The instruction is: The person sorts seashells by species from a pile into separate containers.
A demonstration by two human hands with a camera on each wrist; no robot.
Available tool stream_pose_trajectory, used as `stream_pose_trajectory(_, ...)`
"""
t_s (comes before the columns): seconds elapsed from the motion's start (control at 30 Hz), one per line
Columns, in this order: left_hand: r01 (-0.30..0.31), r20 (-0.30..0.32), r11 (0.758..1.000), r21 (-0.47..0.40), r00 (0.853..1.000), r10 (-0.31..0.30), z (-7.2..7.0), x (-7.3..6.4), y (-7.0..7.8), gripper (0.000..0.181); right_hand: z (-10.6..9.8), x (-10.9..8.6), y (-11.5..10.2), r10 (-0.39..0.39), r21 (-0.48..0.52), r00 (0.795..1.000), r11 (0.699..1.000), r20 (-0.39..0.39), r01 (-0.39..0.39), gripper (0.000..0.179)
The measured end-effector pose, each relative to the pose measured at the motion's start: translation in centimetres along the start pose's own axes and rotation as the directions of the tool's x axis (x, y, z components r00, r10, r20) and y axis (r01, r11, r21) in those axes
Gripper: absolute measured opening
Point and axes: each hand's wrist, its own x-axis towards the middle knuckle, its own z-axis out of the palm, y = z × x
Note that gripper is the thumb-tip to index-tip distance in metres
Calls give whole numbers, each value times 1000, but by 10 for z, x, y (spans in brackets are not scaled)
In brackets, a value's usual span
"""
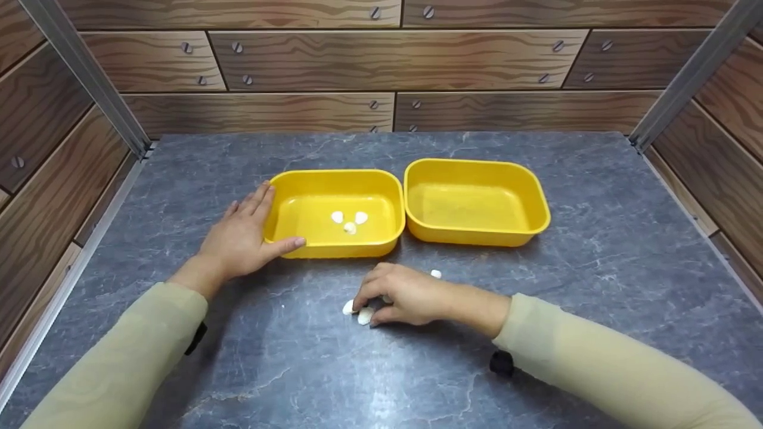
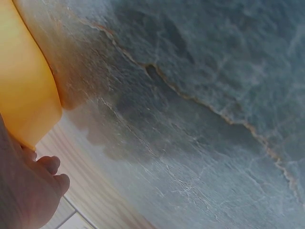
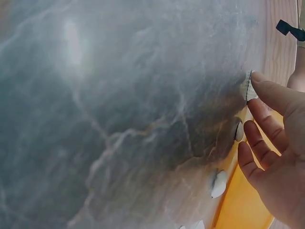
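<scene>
My right hand is low over the table, thumb and forefinger pinching the edges of a small white ridged seashell. Another white shell lies at the forefinger's tip, and one more shell is partly hidden under the fingers. A white piece lies behind the wrist. My left hand rests against the left yellow bin, fingers stretched along its left side and thumb over the front rim. Inside that bin are three small white pieces grouped close together.
A second yellow bin with a bare floor stands right beside the first. Both sit on a grey marbled table. Wood-patterned panels and metal posts enclose the back and sides.
</scene>
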Motion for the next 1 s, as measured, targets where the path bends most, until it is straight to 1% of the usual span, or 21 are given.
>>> stream_pose_trajectory(0.2, -1, -3, 1000, 2, 1000, 1, 0, 1, 0, 120, 2, 0, 1, 21, 4, 1000, 1000, -2, -21, 27)
stream_pose_trajectory(0.43, -4, -6, 1000, 7, 1000, 4, 1, 1, -1, 119, 4, -1, -2, 70, 4, 997, 998, 15, -71, 26)
stream_pose_trajectory(0.73, -10, 2, 1000, 12, 1000, 10, 1, 0, -2, 124, 4, 0, -1, 43, 21, 999, 999, -5, -43, 26)
stream_pose_trajectory(1.0, -2, 5, 1000, 14, 1000, 2, 1, 1, -2, 124, 4, 0, 0, 39, 21, 999, 999, 9, -39, 22)
